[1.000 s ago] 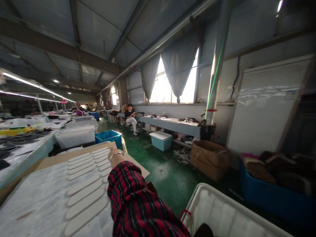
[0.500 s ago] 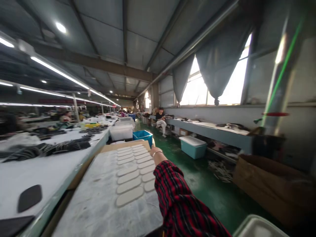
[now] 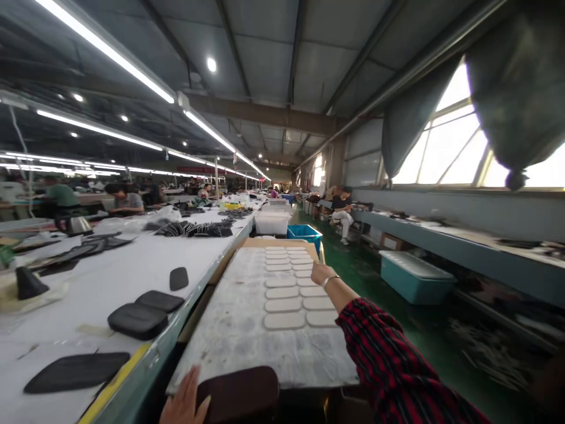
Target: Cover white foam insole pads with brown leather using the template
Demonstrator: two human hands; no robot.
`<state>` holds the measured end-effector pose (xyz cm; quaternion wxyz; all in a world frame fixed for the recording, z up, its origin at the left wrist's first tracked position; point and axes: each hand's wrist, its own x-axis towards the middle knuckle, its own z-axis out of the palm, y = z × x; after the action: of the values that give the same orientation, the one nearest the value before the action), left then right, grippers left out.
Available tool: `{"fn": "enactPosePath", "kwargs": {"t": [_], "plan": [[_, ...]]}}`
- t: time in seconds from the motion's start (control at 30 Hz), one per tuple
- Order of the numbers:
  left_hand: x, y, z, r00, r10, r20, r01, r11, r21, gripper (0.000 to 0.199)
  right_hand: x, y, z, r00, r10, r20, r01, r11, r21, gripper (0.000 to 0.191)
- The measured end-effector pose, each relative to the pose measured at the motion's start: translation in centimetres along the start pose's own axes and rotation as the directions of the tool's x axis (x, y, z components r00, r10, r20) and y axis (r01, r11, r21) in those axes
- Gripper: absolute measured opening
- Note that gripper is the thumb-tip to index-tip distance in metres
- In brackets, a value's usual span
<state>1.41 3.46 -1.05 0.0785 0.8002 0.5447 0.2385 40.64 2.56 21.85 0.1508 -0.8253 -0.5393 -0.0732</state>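
Note:
Pale oval pieces (image 3: 282, 304) lie in two columns on a whitish, stained board (image 3: 229, 335). My right hand (image 3: 324, 274), wearing a bracelet, reaches over the right column at the far part of the board. Its fingers are curled, and what they hold, if anything, is hidden. At the board's near left corner is my left hand (image 3: 183, 400), with fingers stretched out and thumb apart. The thumb touches or overlaps the left edge of a dark brown rounded pad (image 3: 241, 391) at the board's near edge.
On the left, a long white table (image 3: 145, 259) bears black rounded pads (image 3: 138, 320) and heaped dark pieces. Beyond the board stand a blue bin (image 3: 304, 231) and white tubs (image 3: 271, 222). A lidded teal box (image 3: 415, 280) is right of the aisle, where a person (image 3: 342, 212) sits.
The view has swung left and down. My left hand and the dark brown pad have come into view at the bottom. My right hand remains over the right side of the board.

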Motion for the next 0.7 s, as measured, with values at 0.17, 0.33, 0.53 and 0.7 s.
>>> {"fn": "enactPosePath", "kwargs": {"t": [0.17,0.33,0.53,0.7], "plan": [[-1.5,3.1,0.9,0.891,0.344,0.296,-0.384,0.919,0.088,0.059,-9.9,-6.7,10.0,0.925,-0.295,0.239,0.290,0.955,0.055,0.050],[-2.3,3.1,1.3,0.852,0.434,0.293,-0.470,0.880,0.064,0.082,-20.7,-10.4,16.8,0.764,-0.583,0.277,0.532,0.812,0.240,0.078],[-1.3,3.0,1.1,0.832,0.446,0.329,-0.494,0.867,0.074,0.083,-21.4,-10.5,17.2,0.763,-0.599,0.243,0.546,0.799,0.253,0.084],[-0.5,3.5,1.5,0.821,0.453,0.348,-0.525,0.838,0.149,0.069,-19.8,-11.4,16.7,0.764,-0.596,0.247,0.551,0.802,0.230,0.093]]}}
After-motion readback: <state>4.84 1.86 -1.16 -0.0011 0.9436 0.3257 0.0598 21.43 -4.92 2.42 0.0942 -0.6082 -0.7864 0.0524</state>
